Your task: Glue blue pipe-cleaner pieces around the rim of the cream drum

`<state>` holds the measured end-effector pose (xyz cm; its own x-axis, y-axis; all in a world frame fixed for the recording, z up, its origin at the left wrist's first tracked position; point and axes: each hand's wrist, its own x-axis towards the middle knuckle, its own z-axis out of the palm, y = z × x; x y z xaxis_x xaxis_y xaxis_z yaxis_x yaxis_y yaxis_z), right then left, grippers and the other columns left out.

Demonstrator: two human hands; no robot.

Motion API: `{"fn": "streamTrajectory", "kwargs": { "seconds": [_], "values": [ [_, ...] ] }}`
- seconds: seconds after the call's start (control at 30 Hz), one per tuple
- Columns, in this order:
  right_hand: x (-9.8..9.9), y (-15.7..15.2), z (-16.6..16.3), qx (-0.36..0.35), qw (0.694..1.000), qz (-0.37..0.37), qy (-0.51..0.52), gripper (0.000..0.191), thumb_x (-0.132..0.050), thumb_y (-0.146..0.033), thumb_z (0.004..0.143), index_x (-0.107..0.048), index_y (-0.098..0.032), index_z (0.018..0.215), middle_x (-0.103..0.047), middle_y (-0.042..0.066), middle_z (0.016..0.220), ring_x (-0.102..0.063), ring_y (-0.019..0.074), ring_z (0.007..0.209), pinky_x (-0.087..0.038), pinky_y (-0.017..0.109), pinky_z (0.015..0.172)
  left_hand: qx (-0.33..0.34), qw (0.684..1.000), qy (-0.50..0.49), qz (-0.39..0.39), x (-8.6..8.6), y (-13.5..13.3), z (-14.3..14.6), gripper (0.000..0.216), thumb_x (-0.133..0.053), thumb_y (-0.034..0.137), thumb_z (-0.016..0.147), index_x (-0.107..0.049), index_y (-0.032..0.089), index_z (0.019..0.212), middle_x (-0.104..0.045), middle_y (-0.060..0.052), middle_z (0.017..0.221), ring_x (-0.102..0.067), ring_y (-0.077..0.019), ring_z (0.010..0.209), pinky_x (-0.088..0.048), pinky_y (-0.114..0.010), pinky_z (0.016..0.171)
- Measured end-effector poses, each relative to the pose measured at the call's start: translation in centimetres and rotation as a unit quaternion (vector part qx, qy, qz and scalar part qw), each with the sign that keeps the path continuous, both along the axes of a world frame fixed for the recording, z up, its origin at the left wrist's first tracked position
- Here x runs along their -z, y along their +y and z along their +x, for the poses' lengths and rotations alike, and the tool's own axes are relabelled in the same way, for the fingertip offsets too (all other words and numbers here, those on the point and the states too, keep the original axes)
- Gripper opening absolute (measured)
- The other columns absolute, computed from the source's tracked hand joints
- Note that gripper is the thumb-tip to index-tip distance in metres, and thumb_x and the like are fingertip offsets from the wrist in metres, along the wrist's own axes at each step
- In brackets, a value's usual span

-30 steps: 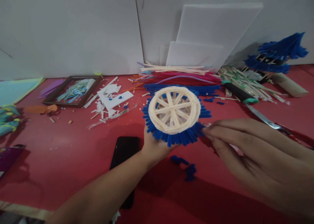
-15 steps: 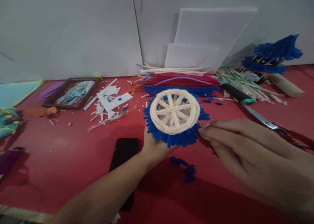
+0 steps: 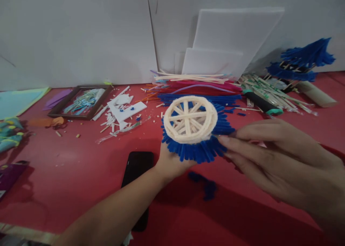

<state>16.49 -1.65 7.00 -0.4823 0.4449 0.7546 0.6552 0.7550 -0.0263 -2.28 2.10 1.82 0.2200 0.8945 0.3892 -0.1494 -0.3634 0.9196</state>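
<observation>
A round craft piece (image 3: 186,115), cream pipe cleaner wound into a spoked wheel with a blue pipe-cleaner fringe (image 3: 194,152) around it, is held up above the red table. My left hand (image 3: 174,164) supports it from below, with its fingers hidden behind the piece. At the fringe's right edge is my right hand (image 3: 272,156), its thumb and fingertips pinched together. Whatever lies between those fingertips is too small to make out. Short blue pipe-cleaner pieces (image 3: 209,189) lie on the table below.
A black phone (image 3: 138,167) lies beside my left forearm. Behind the craft piece are bundled pipe cleaners (image 3: 199,88). To the right lie a green-and-black handled tool (image 3: 261,101), wrapped sticks (image 3: 269,91) and a blue fringed model (image 3: 296,66). White scraps (image 3: 125,111) and a brown frame (image 3: 81,102) are left.
The wheel has turned and tilted slightly, showing more blue fringe on its right. My right hand has shifted a little, now covering the scissors seen before.
</observation>
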Motion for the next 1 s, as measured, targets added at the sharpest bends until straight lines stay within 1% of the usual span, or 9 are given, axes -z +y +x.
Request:
{"fn": "streamTrajectory", "kwargs": {
  "seconds": [0.07,0.13,0.23,0.33,0.43,0.67,0.8,0.9,1.0],
  "values": [
    [0.1,-0.1,-0.2,0.016,0.999,-0.014,0.030,0.014,-0.062,-0.010,0.089,-0.064,-0.022,0.096,-0.061,0.000,0.083,-0.060,0.0090,0.076,-0.052,0.023,0.069,0.006,1.000,0.005,-0.008,-0.1,0.0,0.0,0.061,-0.085,0.049,0.063,-0.066,0.029,0.117,-0.074,-0.009,0.120,-0.060,-0.0387,0.128,-0.053,-0.059,0.107],
    [0.3,-0.4,-0.3,0.022,0.998,-0.018,0.059,0.013,-0.065,-0.013,0.088,-0.065,-0.025,0.090,-0.060,-0.002,0.079,-0.058,0.0079,0.071,-0.051,0.023,0.063,0.010,1.000,0.007,-0.012,-0.1,-0.1,0.0,0.063,-0.085,0.050,0.062,-0.066,0.027,0.118,-0.074,-0.011,0.119,-0.059,-0.0388,0.129,-0.053,-0.058,0.107],
    [0.7,-0.8,-0.1,0.022,0.996,-0.021,0.088,0.013,-0.066,-0.016,0.088,-0.067,-0.028,0.093,-0.061,-0.003,0.081,-0.059,0.0088,0.073,-0.053,0.026,0.066,0.014,1.000,0.005,-0.019,-0.2,-0.2,0.0,0.066,-0.086,0.048,0.061,-0.065,0.027,0.120,-0.074,-0.011,0.120,-0.059,-0.0382,0.129,-0.052,-0.056,0.108],
    [0.8,-0.9,0.2,0.012,0.996,-0.038,0.076,0.019,-0.067,-0.014,0.086,-0.068,-0.030,0.097,-0.064,-0.003,0.084,-0.061,0.0098,0.076,-0.054,0.026,0.069,0.023,0.999,-0.010,-0.036,-0.5,-0.3,0.1,0.065,-0.086,0.044,0.061,-0.065,0.028,0.121,-0.075,-0.010,0.119,-0.060,-0.0373,0.129,-0.052,-0.055,0.108],
    [0.6,-0.9,0.4,0.007,0.998,-0.044,0.052,0.025,-0.068,-0.007,0.083,-0.067,-0.028,0.096,-0.064,-0.004,0.084,-0.061,0.0080,0.076,-0.054,0.023,0.073,0.022,0.998,-0.021,-0.058,-0.8,-0.5,0.2,0.064,-0.087,0.042,0.061,-0.065,0.028,0.120,-0.075,-0.011,0.117,-0.060,-0.0371,0.128,-0.052,-0.055,0.109],
    [1.0,-0.9,0.8,-0.011,1.000,0.010,0.003,0.022,-0.063,-0.008,0.088,-0.066,-0.022,0.105,-0.065,0.001,0.090,-0.062,0.0124,0.088,-0.056,0.027,0.078,0.012,0.996,-0.039,-0.078,-0.5,-0.5,0.1,0.070,-0.091,0.040,0.053,-0.066,0.028,0.117,-0.076,-0.010,0.115,-0.059,-0.0388,0.129,-0.051,-0.055,0.109],
    [1.6,-1.1,1.2,-0.020,0.999,-0.039,0.030,0.018,-0.055,-0.013,0.094,-0.064,-0.018,0.108,-0.066,0.003,0.089,-0.062,0.0127,0.087,-0.057,0.026,0.078,0.018,0.995,-0.048,-0.091,-0.8,-0.5,0.2,0.071,-0.091,0.040,0.052,-0.065,0.030,0.117,-0.075,-0.009,0.116,-0.058,-0.0382,0.130,-0.053,-0.054,0.107],
    [2.2,-1.1,1.3,-0.028,0.999,-0.044,0.015,0.027,-0.052,-0.010,0.094,-0.064,-0.019,0.116,-0.069,0.003,0.093,-0.064,0.0152,0.090,-0.057,0.031,0.078,0.016,0.993,-0.056,-0.105,-1.1,-0.4,0.3,0.074,-0.093,0.039,0.048,-0.065,0.030,0.116,-0.074,-0.008,0.117,-0.058,-0.0391,0.130,-0.055,-0.056,0.105],
    [2.4,-1.1,1.2,-0.025,0.997,-0.060,0.037,0.040,-0.056,-0.006,0.089,-0.062,-0.025,0.124,-0.070,0.001,0.095,-0.066,0.0180,0.090,-0.058,0.035,0.078,0.019,0.995,-0.039,-0.086,-1.2,-0.4,0.3,0.072,-0.091,0.039,0.051,-0.064,0.031,0.117,-0.073,-0.007,0.118,-0.059,-0.0397,0.128,-0.056,-0.058,0.103]
  ]
}}
